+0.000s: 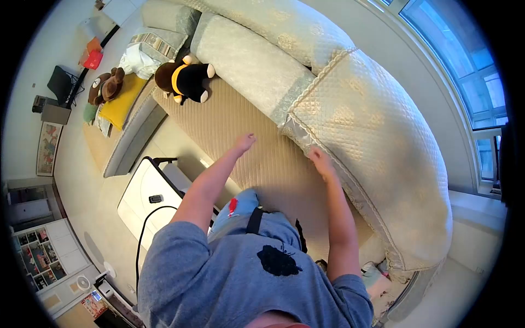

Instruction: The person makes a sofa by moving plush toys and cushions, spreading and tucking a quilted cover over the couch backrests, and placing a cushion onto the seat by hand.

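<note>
Over the beige ribbed seat cover (257, 164) of the sofa, my left hand (245, 143) is closed into a loose fist, with nothing visible in it. My right hand (321, 162) is closed at the lace-trimmed lower edge of the pale quilted backrest cover (366, 115). Whether its fingers grip that edge or only overlap it in view, I cannot make out. Farther along the seat lies a dark plush toy (186, 79) with a yellow band, beside a light grey cushion (251, 54).
A white table (142, 191) stands close on my left, with a small black object and a black cable on it. Beyond it a yellow cushion (123, 101) and a brown plush bear (104, 87) rest on another sofa section. A window (459, 60) is at the right.
</note>
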A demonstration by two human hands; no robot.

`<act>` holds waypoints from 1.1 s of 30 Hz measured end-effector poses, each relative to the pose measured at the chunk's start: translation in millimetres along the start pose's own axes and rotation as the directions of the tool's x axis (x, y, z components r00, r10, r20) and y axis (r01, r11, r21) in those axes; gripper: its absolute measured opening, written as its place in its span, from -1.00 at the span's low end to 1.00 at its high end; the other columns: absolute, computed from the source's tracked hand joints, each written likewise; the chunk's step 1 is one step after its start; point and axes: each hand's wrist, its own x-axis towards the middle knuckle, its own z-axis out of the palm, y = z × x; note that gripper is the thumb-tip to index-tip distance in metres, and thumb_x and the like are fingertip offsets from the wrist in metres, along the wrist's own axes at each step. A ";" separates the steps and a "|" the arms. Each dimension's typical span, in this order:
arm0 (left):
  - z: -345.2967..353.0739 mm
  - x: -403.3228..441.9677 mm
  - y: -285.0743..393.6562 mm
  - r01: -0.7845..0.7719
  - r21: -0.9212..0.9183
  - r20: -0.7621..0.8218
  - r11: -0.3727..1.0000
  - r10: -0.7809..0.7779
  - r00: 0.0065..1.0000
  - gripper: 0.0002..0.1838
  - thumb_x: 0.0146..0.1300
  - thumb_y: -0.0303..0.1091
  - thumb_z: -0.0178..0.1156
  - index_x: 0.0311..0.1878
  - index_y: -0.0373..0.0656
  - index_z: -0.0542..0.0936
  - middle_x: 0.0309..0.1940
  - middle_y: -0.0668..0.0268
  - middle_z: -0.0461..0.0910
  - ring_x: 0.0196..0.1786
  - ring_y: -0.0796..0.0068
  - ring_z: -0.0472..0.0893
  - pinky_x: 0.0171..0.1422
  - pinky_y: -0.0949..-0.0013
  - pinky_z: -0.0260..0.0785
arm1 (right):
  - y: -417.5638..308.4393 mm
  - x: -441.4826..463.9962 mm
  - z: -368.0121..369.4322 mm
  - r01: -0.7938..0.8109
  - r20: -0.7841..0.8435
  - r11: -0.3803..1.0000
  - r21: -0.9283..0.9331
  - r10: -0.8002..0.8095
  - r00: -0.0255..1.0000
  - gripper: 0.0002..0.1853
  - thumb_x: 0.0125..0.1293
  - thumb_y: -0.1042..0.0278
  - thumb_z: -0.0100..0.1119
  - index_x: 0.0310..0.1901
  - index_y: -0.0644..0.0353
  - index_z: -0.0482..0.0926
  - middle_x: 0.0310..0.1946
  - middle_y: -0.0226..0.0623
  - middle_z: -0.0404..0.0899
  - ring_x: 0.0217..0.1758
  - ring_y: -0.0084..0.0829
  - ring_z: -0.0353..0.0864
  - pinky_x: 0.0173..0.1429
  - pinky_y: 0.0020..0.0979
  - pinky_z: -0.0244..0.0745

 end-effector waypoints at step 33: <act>-157.8 261.0 192.8 -0.711 0.642 0.269 0.289 0.783 0.561 -0.29 -0.26 -0.12 0.35 0.05 -0.09 0.35 0.03 0.20 0.28 0.22 0.22 0.17 0.35 0.04 -0.18 | -123.1 354.6 18.7 0.214 -0.321 0.251 0.944 0.555 0.767 -0.82 0.03 0.62 0.12 -0.28 0.31 0.42 -0.30 -0.20 0.42 -0.20 -0.36 0.43 -0.02 -0.36 0.40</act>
